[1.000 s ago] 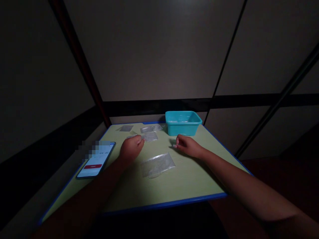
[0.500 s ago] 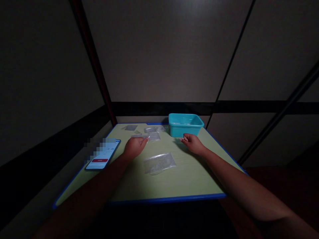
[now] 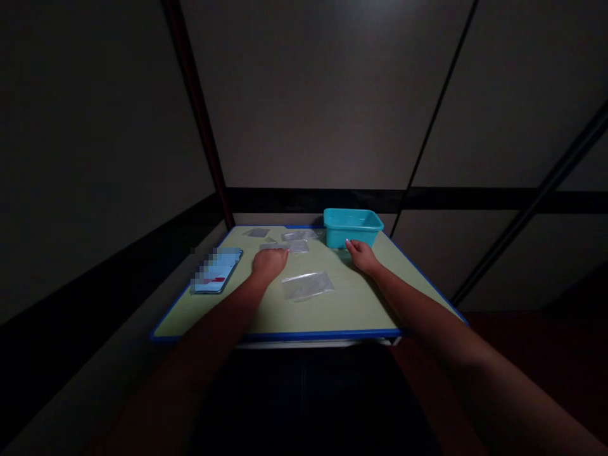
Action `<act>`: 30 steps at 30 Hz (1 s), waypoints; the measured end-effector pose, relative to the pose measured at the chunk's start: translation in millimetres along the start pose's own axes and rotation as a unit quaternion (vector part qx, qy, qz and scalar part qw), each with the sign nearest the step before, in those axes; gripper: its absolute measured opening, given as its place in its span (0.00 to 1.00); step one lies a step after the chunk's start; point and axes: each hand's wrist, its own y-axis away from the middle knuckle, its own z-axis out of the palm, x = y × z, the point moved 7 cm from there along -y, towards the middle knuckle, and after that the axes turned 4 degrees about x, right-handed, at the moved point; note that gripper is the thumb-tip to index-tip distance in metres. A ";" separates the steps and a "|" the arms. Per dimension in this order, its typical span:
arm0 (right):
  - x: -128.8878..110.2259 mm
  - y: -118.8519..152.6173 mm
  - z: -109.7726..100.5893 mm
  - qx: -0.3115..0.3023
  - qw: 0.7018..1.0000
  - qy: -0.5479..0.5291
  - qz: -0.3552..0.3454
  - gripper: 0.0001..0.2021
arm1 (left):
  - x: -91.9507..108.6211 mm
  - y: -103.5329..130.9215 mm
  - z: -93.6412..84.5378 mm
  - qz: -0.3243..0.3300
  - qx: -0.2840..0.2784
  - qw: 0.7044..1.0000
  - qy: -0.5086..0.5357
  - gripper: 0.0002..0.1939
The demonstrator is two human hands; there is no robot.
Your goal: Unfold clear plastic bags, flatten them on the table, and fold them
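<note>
My left hand [image 3: 270, 261] is closed over the table's left-centre, beside several clear plastic bags; whatever its fingers pinch is too small to make out. My right hand [image 3: 361, 254] is closed just in front of the turquoise basket [image 3: 351, 237], thumb on top, its contents hidden. One clear plastic bag [image 3: 308, 286] lies flat between my forearms. Behind my left hand lie a clear bag [image 3: 298, 246] and another bag [image 3: 299, 235], with a further bag [image 3: 258, 233] at the back left.
A phone [image 3: 221, 269] with a lit screen lies at the left edge of the pale table [image 3: 285, 320], which has a blue rim. Panelled walls stand close behind the table and to its left.
The view has shifted, so the table sits a little higher and smaller. My right hand's thumb now points more upward. Both hands remain near the same places over the table.
</note>
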 end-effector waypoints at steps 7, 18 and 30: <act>0.0 3.6 5.1 -0.030 0.987 0.148 0.050 0.20 | -7.9 5.9 -2.5 -0.058 -0.029 0.997 -0.028 0.19; -28.4 33.5 6.6 -0.093 0.941 0.316 0.085 0.17 | -16.5 17.7 2.4 -0.121 -0.076 0.990 -0.018 0.18; -62.7 49.9 -3.3 -0.091 0.929 0.356 0.049 0.15 | -1.6 15.3 6.2 -0.052 0.004 0.979 0.196 0.17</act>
